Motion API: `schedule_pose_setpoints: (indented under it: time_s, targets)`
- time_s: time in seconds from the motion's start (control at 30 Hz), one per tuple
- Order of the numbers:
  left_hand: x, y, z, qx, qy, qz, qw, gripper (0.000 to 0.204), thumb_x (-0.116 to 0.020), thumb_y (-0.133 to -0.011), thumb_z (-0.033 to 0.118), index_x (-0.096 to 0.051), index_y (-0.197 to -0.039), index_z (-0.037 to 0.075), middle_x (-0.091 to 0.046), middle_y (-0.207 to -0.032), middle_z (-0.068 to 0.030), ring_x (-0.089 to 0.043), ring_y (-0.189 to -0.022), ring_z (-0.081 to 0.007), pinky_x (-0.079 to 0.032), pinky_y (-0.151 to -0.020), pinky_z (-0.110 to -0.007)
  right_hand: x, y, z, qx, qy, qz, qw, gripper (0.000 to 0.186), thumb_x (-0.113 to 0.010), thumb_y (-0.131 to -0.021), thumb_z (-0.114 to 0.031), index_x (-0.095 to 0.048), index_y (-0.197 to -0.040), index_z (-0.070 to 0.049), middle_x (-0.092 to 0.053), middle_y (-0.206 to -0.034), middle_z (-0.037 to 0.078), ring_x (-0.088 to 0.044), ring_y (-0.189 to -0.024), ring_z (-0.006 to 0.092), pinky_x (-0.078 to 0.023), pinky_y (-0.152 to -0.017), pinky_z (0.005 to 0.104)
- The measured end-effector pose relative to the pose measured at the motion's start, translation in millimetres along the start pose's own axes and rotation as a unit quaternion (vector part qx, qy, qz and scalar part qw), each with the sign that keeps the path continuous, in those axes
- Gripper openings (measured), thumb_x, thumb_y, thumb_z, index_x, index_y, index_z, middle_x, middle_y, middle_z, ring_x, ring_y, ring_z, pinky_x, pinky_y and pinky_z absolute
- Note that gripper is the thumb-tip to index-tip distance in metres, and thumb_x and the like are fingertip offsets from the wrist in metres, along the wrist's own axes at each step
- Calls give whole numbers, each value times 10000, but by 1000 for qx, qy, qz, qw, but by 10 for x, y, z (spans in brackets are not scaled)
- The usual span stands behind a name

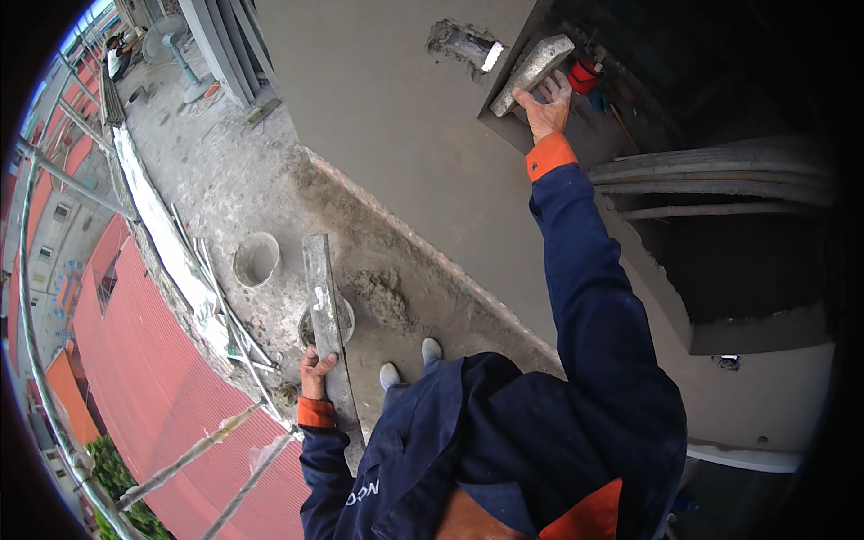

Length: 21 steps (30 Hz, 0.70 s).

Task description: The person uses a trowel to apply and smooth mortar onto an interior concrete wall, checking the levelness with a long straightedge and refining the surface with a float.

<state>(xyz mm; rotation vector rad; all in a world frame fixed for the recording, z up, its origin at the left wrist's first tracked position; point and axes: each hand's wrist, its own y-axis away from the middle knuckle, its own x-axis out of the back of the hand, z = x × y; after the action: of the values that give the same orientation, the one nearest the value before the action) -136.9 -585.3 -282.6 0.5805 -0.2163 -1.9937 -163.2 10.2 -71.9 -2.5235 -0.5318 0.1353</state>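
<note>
My right hand (pixel 547 110) grips a short, cement-crusted float or block (pixel 536 70), held against the corner of the plastered wall (pixel 405 126) beside a dark opening. A red object (pixel 585 76) is just to the right of it. My left hand (pixel 316 371) is closed on a long, flat, cement-stained straightedge (pixel 320 288), which stands tilted over a bucket (pixel 344 319) partly hidden behind it. A rough hole (pixel 459 45) with a white piece in it is in the wall left of the float.
A narrow concrete walkway (pixel 207 153) holds another bucket (pixel 256 260), wet mortar (pixel 382 297) and pale rods along its outer edge. Metal scaffold rails (pixel 81 184) border a drop to red roofs (pixel 135 342). A fan (pixel 187 72) and a crouching person (pixel 117 58) are farther along.
</note>
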Motion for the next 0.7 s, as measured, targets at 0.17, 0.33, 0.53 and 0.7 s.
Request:
schedule_pose_setpoints:
  time_s: [0.17, 0.33, 0.53, 0.7]
  targets:
    - [35, -19, -8, 0, 9, 9, 1000, 239, -759, -742, 180, -605, -898, 84, -653, -890, -15, -572, -767, -106, -459, -741, -273, 323, -76, -394, 40, 1, -4, 999, 901, -846, -610, -72, -359, -1366, -40, -502, -1278, 206, -474, -1216, 296, -509, -917, 385]
    - [75, 20, 32, 9, 30, 24, 999, 273, -754, -734, 166, -621, -955, 75, -664, -923, -30, -598, -807, -125, -475, -776, -291, 1002, -53, -835, 13, 249, -172, 953, 635, -729, -697, -205, -539, -1291, -87, -576, -1188, 175, -488, -1173, 276, -467, -925, 375]
    - [-35, -40, 49, 19, 40, 8, 999, 226, -746, -744, 128, -610, -912, 61, -678, -904, -63, -612, -772, -143, -492, -756, -301, 1148, 431, -605, 76, 486, -265, 829, 631, -721, -637, -283, -596, -1253, -219, -596, -1104, 99, -470, -1067, 314, -406, -978, 405]
    - [82, -124, -131, 13, 10, -4, 1000, 209, -745, -746, 124, -602, -885, 61, -676, -896, -56, -601, -776, -135, -482, -752, -304, 826, 540, -553, 90, 505, -288, 809, 603, -693, -634, -318, -622, -1228, -241, -587, -1053, 83, -469, -1033, 296, -418, -943, 392]
